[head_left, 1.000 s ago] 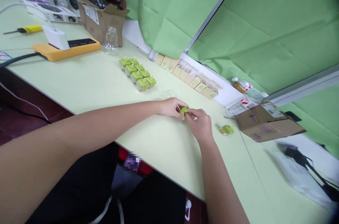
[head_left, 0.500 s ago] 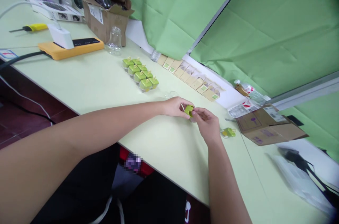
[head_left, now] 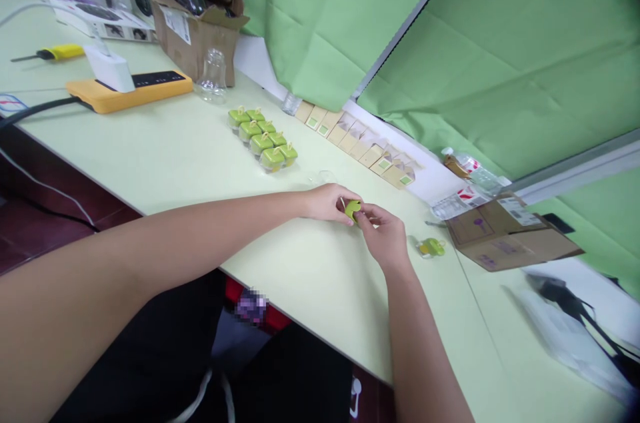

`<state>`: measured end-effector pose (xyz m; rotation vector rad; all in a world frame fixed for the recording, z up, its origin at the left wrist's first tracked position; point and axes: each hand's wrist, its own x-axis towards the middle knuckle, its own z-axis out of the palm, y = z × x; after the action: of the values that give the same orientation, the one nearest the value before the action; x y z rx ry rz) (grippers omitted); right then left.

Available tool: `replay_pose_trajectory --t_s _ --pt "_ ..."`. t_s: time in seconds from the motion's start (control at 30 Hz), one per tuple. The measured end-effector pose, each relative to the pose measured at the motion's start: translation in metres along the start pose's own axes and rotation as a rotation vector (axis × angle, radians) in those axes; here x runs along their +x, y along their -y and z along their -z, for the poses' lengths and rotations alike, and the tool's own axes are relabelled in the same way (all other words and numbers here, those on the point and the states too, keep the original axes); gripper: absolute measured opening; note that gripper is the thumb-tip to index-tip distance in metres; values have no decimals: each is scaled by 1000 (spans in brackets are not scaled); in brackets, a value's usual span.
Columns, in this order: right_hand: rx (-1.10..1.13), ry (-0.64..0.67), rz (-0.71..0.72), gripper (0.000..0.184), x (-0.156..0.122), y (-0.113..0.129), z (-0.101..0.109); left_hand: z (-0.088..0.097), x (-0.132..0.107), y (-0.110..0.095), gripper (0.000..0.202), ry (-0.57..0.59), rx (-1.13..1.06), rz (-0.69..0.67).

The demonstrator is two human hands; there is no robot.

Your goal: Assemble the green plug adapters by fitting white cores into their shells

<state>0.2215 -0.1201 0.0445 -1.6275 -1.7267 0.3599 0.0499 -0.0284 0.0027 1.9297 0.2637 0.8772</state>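
Observation:
My left hand (head_left: 327, 202) and my right hand (head_left: 384, 236) meet over the pale green table (head_left: 200, 163), both pinching one small green cap (head_left: 353, 210) with a thin pale stick at its side. Another small green piece (head_left: 432, 247) lies on the table just right of my right hand. A cluster of several green-lidded small jars (head_left: 263, 138) stands further back to the left. A clear small container (head_left: 323, 177) lies just behind my left hand.
A row of tan little boxes (head_left: 360, 146) lines the back edge under a green cloth (head_left: 450, 43). An open cardboard box (head_left: 510, 236) lies at the right, another carton (head_left: 195, 23) at the back left, with a clear glass bottle (head_left: 213, 76) and a yellow power strip (head_left: 130, 86).
My hands stay together on the green cap, which has turned slightly between the fingers. The view has shifted a little.

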Motion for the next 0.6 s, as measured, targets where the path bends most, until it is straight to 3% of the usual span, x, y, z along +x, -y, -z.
replay_pose_trajectory --t_s 0.27,0.37,0.47,0.6 --pt "-43 -131 9 12 0 1 -3 0 0 -7 43 -55 12 42" --pt "40 -203 -26 24 3 2 -2 -2 1 -10 48 -83 -7 47" --pt "326 -95 -171 40 4 3 0 -3 1 -15 49 -102 -22 37" --pt "635 125 -336 38 4 6 1 -4 0 -24 53 -93 20 59"
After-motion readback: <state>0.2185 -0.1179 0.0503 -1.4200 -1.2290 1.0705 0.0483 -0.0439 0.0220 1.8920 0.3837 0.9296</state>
